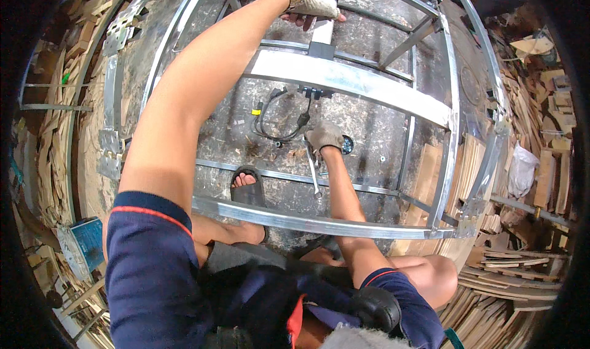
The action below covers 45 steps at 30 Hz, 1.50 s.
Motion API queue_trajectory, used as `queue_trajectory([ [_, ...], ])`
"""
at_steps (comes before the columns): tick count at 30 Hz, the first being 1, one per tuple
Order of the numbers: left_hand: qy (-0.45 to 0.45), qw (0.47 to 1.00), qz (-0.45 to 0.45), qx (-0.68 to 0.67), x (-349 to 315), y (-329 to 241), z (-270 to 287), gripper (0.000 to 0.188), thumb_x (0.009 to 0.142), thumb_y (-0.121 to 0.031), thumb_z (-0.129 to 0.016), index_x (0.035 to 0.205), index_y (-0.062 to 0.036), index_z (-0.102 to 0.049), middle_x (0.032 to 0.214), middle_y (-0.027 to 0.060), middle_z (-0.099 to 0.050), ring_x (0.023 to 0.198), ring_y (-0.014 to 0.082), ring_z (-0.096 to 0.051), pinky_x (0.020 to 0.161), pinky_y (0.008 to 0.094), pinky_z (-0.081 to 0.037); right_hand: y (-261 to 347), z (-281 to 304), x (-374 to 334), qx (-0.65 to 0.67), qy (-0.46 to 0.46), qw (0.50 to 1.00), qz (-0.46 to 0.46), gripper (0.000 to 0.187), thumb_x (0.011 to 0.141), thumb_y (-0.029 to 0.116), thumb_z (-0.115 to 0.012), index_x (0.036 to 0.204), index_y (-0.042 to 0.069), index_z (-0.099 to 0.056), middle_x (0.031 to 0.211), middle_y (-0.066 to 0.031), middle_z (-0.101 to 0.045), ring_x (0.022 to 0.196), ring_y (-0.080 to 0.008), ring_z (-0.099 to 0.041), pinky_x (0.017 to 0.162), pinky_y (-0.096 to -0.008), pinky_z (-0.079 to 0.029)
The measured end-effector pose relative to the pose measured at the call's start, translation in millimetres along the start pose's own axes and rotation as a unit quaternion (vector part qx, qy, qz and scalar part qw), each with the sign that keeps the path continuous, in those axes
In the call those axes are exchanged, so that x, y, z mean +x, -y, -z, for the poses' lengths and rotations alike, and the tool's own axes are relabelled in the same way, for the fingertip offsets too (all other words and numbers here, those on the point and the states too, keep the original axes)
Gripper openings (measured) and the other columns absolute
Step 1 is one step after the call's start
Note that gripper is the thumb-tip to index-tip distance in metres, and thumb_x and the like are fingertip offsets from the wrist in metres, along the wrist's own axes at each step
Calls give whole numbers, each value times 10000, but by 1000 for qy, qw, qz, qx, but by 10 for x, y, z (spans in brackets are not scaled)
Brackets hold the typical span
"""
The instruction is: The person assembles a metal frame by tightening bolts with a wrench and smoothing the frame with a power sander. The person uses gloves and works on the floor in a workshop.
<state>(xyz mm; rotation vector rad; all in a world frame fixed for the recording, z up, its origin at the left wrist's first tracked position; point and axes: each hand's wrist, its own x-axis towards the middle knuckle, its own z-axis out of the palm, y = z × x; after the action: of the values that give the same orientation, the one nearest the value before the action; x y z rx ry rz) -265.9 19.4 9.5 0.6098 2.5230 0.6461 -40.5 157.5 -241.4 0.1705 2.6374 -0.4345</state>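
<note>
My left hand, in a grey knitted glove with bare fingertips, reaches to the far side. Its fingers close over a pale tube with black fittings, which runs toward the wide crossbar of a metal frame. Low inside the frame, my right hand is gloved too and curled closed. From its fingers a steel wrench slants back toward me; the grip itself is partly hidden. Beside the right wrist sits a small round dark-blue container. A black cable with a yellow tag loops on the floor to the left.
Square steel tubes of the frame surround both arms, with a near rail crossing under my right forearm. My sandalled foot stands inside the frame. Wood strips pile at both sides, near a white plastic bag and a blue box.
</note>
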Motion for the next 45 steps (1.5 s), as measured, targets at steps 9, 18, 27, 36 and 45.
queue_trajectory([
  [9, -21, 1000, -20, 1, 193, 180, -180, 736, 789, -764, -581, 976, -72, -747, 927, 160, -727, 814, 282, -685, 726, 403, -520, 167, 484, -660, 59, 68, 990, -108, 449, 810, 383, -695, 1024, -11, -690, 955, -291, -703, 938, -438, -695, 821, -509, -561],
  [18, -232, 971, 42, 44, -1608, -692, 1, 480, 909, -484, -600, 1124, -55, -609, 1159, 176, -600, 1071, 353, -591, 931, 485, -453, -87, 1130, -2709, -45, 219, 964, 142, 424, 834, 398, -629, 1046, 32, -657, 1045, -283, -686, 978, -458, -664, 852, -524, -539],
  [27, -272, 857, 417, -132, -6393, -1145, 747, 579, 851, -405, -678, 1285, -32, -589, 1254, 265, -613, 1146, 472, -582, 995, 489, -475, 1050, 3653, -3950, 28, 280, 952, 121, 431, 822, 404, -638, 1015, 20, -679, 964, -265, -701, 953, -439, -677, 844, -518, -534],
  [36, -157, 717, 629, -257, -8777, -720, 593, 491, 922, -522, -558, 1074, -65, -655, 958, 262, -695, 939, 455, -662, 816, 532, -516, 2017, 4075, -3735, 131, 238, 952, -139, 315, 879, 253, -618, 948, -49, -674, 715, -147, -682, 599, -263, -709, 521, -394, -571],
  [45, -339, 687, 584, -268, -8966, 297, 1434, 510, 960, -515, -527, 1093, -48, -683, 1009, 247, -703, 967, 439, -658, 843, 516, -504, 3745, 3898, -3941, -21, 326, 945, 22, 402, 938, 325, -545, 1092, -13, -699, 965, -249, -718, 929, -399, -705, 877, -460, -532],
])
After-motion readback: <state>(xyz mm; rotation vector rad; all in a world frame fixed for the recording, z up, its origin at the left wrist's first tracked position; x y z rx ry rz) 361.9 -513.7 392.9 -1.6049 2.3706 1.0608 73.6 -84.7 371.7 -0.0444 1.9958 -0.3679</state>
